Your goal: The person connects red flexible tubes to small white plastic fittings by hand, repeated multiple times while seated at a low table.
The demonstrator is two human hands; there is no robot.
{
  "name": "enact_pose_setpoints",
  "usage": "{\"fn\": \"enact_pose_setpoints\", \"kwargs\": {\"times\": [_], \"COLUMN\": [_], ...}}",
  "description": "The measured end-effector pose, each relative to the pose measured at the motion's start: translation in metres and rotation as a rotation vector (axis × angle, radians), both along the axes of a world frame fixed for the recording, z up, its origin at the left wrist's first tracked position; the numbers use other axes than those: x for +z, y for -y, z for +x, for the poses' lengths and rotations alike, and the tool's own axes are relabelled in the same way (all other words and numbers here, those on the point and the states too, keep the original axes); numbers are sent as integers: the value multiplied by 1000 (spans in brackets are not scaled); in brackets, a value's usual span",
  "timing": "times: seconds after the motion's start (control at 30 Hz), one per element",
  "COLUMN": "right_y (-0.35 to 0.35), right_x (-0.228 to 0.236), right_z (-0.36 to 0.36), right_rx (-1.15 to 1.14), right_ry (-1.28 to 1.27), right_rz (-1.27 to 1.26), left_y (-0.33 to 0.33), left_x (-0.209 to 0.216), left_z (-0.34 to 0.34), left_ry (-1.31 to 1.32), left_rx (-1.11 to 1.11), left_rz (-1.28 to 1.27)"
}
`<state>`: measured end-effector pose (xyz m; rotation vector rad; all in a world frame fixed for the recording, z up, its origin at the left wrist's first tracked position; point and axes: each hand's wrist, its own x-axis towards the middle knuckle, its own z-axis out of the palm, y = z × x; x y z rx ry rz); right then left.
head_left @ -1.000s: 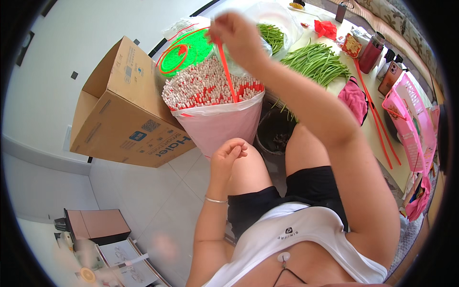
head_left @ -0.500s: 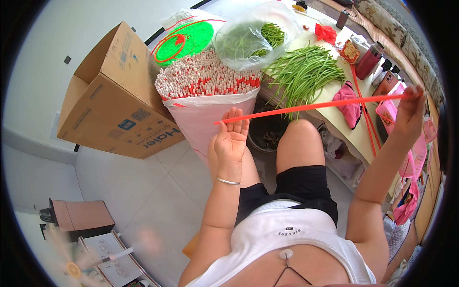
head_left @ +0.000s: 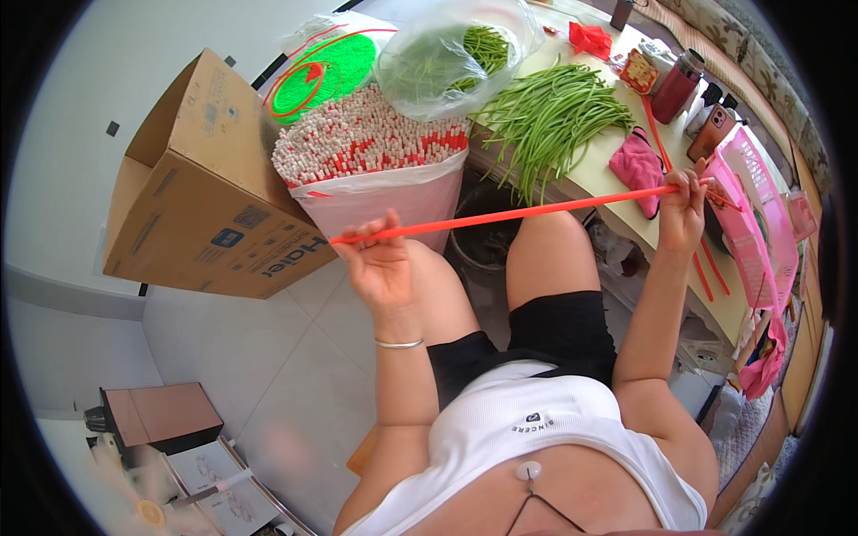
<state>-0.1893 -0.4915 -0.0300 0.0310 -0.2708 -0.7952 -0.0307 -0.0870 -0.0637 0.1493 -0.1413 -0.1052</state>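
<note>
A long thin red strip is stretched level between my two hands. My left hand pinches its left end just in front of a large white bag packed with upright red and white sticks. My right hand pinches the other end above the table's edge, beside a pink basket. A pile of long green beans lies on the pale table, with more beans in a clear plastic bag behind the sticks.
An open cardboard box lies on the tiled floor at the left. A pink cloth, a dark red flask, a phone and loose red strips are on the table. A brown case sits lower left.
My right hand drew a red strip up out of the bag of sticks and swung right over the table. My left hand rose from my thigh and took its other end.
</note>
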Motion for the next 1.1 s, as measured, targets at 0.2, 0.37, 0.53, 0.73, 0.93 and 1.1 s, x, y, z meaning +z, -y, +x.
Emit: {"fn": "enact_pose_setpoints", "kwargs": {"times": [0.2, 0.37, 0.53, 0.73, 0.93, 1.1], "right_y": [-45, -96, -165, -190, -193, -190], "right_x": [31, 72, 58, 37, 33, 28], "right_z": [-3, -19, -25, -18, -16, -14], "right_rx": [311, 323, 179, 9, 21, 120], "right_ry": [185, 30, -269, -436, -449, -436], "right_rz": [-352, -1648, -2312, -2441, -2523, -2552], "left_y": [-41, -54, -25, -20, -17, -15], "left_x": [47, 99, 86, 61, 56, 48], "left_z": [-4, -48, -88, -104, -104, -104], "left_ry": [578, 1016, 902, 821, 864, 937], "left_rx": [-411, -624, -474, -276, -229, -216], "left_rz": [-218, 682, 1500, 1593, 1680, 1713]}}
